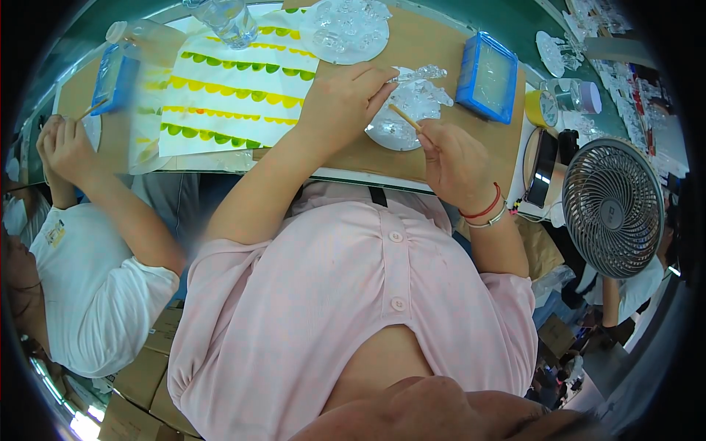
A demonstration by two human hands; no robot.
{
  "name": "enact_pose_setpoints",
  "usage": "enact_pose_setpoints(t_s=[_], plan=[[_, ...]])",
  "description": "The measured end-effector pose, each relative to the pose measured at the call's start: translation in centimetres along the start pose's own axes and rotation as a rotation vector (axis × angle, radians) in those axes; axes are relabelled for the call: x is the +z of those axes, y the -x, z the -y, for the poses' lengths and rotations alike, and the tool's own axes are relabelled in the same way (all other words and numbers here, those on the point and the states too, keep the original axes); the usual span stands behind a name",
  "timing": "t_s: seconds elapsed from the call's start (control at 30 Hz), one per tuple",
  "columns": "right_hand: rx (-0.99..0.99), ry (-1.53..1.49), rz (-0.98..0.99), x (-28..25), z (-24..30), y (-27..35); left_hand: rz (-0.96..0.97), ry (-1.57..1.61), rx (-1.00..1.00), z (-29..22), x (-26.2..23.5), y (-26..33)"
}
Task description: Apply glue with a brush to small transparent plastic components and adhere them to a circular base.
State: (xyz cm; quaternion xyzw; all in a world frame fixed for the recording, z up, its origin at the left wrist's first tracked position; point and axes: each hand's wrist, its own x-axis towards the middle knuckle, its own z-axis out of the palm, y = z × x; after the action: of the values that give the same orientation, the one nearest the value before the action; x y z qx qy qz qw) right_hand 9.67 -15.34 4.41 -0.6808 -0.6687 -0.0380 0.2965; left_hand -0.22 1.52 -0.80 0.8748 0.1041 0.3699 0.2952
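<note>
My left hand [349, 99] pinches a small clear plastic figure [425, 73] over a white disc [393, 140]. More clear pieces [419, 99] sit on that disc, on the cardboard-covered table. In my right hand [452, 158] is a thin wooden stick [404, 117], its tip pointing up and left toward the clear pieces. The fingers of both hands are closed. Whether the stick's tip touches a piece I cannot tell. A second white disc [323, 51], loaded with clear pieces, lies farther back.
Behind my right hand stands a blue tray [465, 92]. A patterned sheet [220, 114] and a clear cup [234, 29] lie left. At right are a yellow tape roll [540, 108], a phone [543, 169] and a fan [612, 213]. A co-worker's hand [73, 151] works at left.
</note>
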Motion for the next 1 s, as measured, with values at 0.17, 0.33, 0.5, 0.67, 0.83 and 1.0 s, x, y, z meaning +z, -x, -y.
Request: enact_pose_setpoints(t_s=[0.17, 0.33, 0.5, 0.67, 0.83, 1.0], plan=[[0.144, -0.060, -0.029, -0.2, -0.5, 1.0, 0.008, -0.034, 0.015, -0.1, -0.1, 0.0], [0.325, -0.272, -0.120, 0.2, -1.2, 0.4, 0.014, -0.029, 0.017, -0.1, 0.0, -0.2], [0.390, -0.131, -0.143, -1.0, -1.0, 1.4, 0.031, -0.040, 0.018, -0.3, -0.2, -0.2], [0.458, -0.105, -0.144, -1.8, -1.0, 3.0, 0.047, -0.097, 0.041, -0.2, -0.3, -0.3], [0.506, -0.120, -0.211, -1.5, -2.0, 3.6, 0.047, -0.099, 0.035, -0.4, -0.2, -0.4], [0.347, -0.182, -0.281, -0.4, -3.5, 3.6, 0.041, -0.107, 0.044, -0.5, -0.1, -0.5]])
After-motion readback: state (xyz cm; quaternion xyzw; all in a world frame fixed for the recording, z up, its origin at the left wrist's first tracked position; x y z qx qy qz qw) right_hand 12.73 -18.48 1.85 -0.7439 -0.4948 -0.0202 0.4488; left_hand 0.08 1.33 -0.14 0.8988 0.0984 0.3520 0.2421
